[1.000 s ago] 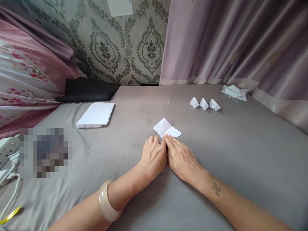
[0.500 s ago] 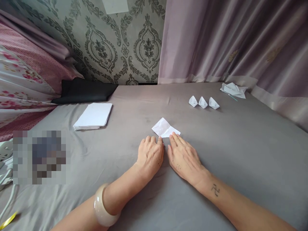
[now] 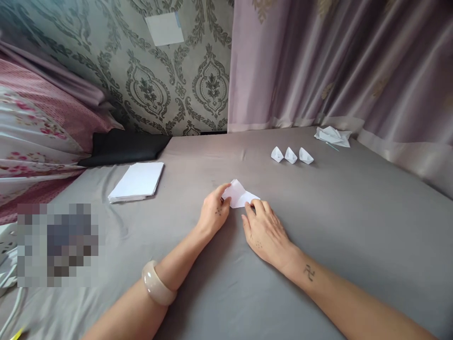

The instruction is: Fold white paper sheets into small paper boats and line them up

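Observation:
A small folded sheet of white paper (image 3: 238, 194) lies in front of me, its left part raised and its right part low against the cloth. My left hand (image 3: 215, 208) grips its left edge, index finger near the top corner and thumb at the lower side. At the lower right edge, my right hand (image 3: 265, 222) has its curled fingertips on the paper, with the thumb apart from it. Several fingers of the left hand are hidden behind the hand.
Three small folded paper boats (image 3: 290, 155) stand in a row at the back right. Beyond them lies a pile of folded paper (image 3: 331, 135) beside a thin greenish stick. A stack of white paper (image 3: 137, 182) is at left, near a black cloth (image 3: 127, 146). A blurred patch covers something at far left.
My left hand has gone from a closed fist at the paper's lower edge to gripping its left side, which has lifted. My right fingers have curled. The view has tilted up slightly.

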Demonstrator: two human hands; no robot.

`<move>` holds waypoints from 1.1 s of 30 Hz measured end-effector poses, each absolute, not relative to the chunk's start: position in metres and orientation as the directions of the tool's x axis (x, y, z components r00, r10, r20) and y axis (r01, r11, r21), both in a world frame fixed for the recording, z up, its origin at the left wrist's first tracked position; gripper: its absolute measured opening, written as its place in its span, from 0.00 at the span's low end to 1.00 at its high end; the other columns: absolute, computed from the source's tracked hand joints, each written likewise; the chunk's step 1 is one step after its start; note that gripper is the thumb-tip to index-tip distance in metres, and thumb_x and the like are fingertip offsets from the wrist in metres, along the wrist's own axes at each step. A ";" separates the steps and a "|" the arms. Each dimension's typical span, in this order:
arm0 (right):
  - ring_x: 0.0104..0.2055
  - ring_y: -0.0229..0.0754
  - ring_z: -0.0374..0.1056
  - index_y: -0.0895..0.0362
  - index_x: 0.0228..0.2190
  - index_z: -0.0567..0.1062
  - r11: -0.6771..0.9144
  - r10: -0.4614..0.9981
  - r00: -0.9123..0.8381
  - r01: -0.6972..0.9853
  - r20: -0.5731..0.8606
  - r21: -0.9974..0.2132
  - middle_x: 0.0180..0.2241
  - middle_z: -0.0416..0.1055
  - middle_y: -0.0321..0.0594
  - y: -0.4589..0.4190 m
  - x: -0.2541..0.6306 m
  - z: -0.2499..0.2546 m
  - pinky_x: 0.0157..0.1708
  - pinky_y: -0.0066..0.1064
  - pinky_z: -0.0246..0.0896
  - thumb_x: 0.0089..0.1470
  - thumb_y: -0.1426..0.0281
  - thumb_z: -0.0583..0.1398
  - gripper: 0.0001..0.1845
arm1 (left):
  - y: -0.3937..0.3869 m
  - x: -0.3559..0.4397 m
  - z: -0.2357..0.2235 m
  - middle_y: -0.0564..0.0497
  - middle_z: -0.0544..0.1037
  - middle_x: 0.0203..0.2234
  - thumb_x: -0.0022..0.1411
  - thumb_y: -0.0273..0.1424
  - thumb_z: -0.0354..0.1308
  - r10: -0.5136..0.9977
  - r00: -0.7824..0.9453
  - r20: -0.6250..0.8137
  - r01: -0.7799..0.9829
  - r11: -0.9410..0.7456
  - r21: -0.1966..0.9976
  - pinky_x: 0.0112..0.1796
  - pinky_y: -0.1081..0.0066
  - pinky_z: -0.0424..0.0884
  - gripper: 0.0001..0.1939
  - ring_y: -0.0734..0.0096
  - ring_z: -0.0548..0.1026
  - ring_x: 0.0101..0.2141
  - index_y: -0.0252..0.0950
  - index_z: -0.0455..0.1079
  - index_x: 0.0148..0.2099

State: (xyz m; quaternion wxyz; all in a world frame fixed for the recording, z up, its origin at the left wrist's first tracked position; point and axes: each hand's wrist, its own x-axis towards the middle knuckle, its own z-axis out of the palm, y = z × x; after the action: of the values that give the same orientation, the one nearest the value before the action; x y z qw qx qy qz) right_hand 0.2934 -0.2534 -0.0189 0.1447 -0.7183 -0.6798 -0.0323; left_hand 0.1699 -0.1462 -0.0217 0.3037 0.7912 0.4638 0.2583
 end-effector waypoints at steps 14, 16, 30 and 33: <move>0.61 0.53 0.57 0.61 0.59 0.63 0.075 0.968 -0.017 0.973 0.252 -0.219 0.59 0.61 0.55 -0.253 0.301 -0.025 0.57 0.47 0.59 0.65 0.65 0.45 0.25 | -0.176 0.167 -0.026 0.49 0.77 0.26 0.58 0.30 0.52 0.930 0.349 -0.116 0.396 -0.034 0.918 0.29 0.73 0.69 0.22 0.70 0.74 0.26 0.27 0.69 0.54; 0.57 0.52 0.61 0.60 0.56 0.66 0.048 0.970 0.009 0.973 0.243 -0.225 0.56 0.64 0.54 -0.251 0.307 -0.023 0.53 0.46 0.62 0.65 0.66 0.46 0.23 | -0.189 0.172 -0.021 0.51 0.77 0.26 0.57 0.26 0.51 0.895 0.435 -0.102 0.403 -0.092 0.911 0.30 0.74 0.68 0.24 0.72 0.74 0.27 0.28 0.67 0.56; 0.55 0.46 0.60 0.56 0.46 0.73 0.287 0.941 -0.193 0.888 0.277 -0.360 0.50 0.70 0.42 -0.241 0.344 -0.019 0.53 0.41 0.63 0.55 0.81 0.50 0.21 | -0.197 0.163 -0.021 0.43 0.66 0.41 0.58 0.21 0.50 0.711 0.640 0.291 0.649 -0.703 0.291 0.39 0.64 0.65 0.15 0.62 0.65 0.39 0.37 0.71 0.45; 0.53 0.45 0.62 0.56 0.45 0.74 0.304 0.937 -0.198 0.867 0.287 -0.394 0.49 0.72 0.40 -0.239 0.351 -0.020 0.53 0.40 0.63 0.55 0.82 0.49 0.22 | -0.189 0.164 -0.017 0.45 0.68 0.48 0.63 0.24 0.48 0.643 0.716 0.272 0.625 -0.764 0.159 0.41 0.61 0.61 0.13 0.58 0.64 0.43 0.41 0.72 0.44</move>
State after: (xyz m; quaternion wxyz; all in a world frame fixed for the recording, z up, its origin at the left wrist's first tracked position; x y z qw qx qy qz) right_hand 0.3507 -0.2386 -0.0203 0.2415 -0.5855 -0.7705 0.0723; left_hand 0.1643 -0.1893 -0.0168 0.0276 0.9259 0.3424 0.1570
